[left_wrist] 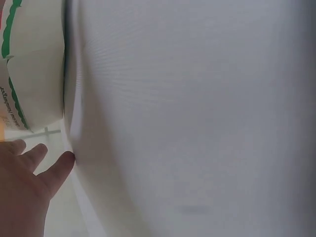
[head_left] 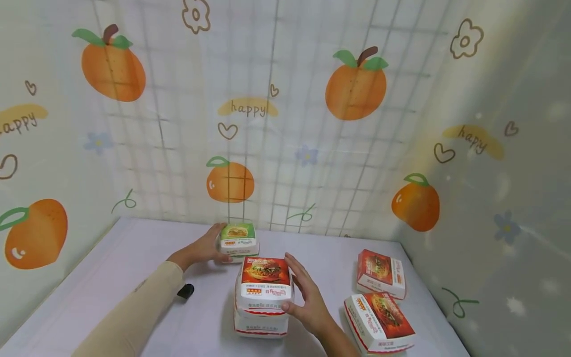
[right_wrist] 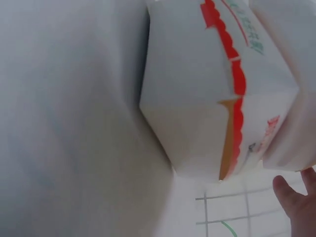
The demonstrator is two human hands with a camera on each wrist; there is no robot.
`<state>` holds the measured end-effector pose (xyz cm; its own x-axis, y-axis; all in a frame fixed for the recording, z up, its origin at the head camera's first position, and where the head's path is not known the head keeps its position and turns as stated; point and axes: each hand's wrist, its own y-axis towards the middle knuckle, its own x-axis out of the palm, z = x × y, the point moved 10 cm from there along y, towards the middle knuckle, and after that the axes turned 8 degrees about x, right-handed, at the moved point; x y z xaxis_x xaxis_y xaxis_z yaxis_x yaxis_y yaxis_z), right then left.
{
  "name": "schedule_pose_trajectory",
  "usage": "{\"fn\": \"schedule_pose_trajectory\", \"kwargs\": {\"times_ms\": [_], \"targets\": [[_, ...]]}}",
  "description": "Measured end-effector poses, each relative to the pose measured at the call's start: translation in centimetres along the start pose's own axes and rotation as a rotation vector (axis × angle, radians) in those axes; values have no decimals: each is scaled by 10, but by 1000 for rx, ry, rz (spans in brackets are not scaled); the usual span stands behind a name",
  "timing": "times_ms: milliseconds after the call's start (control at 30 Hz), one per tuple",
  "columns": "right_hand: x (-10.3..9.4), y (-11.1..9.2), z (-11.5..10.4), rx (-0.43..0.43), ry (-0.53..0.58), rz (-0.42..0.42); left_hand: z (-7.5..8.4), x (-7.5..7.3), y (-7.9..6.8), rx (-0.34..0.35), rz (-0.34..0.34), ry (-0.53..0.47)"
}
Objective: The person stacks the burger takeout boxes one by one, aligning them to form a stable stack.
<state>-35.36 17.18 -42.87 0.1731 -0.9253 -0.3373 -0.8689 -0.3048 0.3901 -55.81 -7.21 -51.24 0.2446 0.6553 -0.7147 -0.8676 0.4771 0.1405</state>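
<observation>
My left hand [head_left: 202, 247] is at the left side of a green-topped burger box [head_left: 238, 243] at the table's back. Its thumb is by the box's front and its fingers are by the far left edge. In the left wrist view, the fingers [left_wrist: 34, 165] are spread beside the box's green scalloped edge [left_wrist: 17, 101]. Nearer the front, a red-topped burger box [head_left: 265, 285] sits on another white box with a red trim [head_left: 260, 326]. My right hand [head_left: 310, 302] lies along the upper box's right side, fingers extended and thumb at its front corner.
On the right, two more red-topped burger boxes stand close together, one farther back [head_left: 381, 273] and one nearer [head_left: 379, 322]. A small black object [head_left: 185, 291] lies beside the left sleeve [head_left: 138, 307]. Curtains with printed oranges [head_left: 355, 94] enclose the white table [head_left: 200, 317].
</observation>
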Motion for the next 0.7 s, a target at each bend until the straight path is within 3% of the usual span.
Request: {"fn": "schedule_pose_trajectory", "kwargs": {"times_ms": [333, 567, 700], "targets": [[2, 0, 4, -3, 8, 13, -2, -3, -2, -39, 16, -57], [-3, -1, 8, 20, 0, 24, -2, 4, 4, -25, 28, -67], [-1, -1, 12, 27, 7, 18, -2, 5, 4, -50, 28, -66]]}}
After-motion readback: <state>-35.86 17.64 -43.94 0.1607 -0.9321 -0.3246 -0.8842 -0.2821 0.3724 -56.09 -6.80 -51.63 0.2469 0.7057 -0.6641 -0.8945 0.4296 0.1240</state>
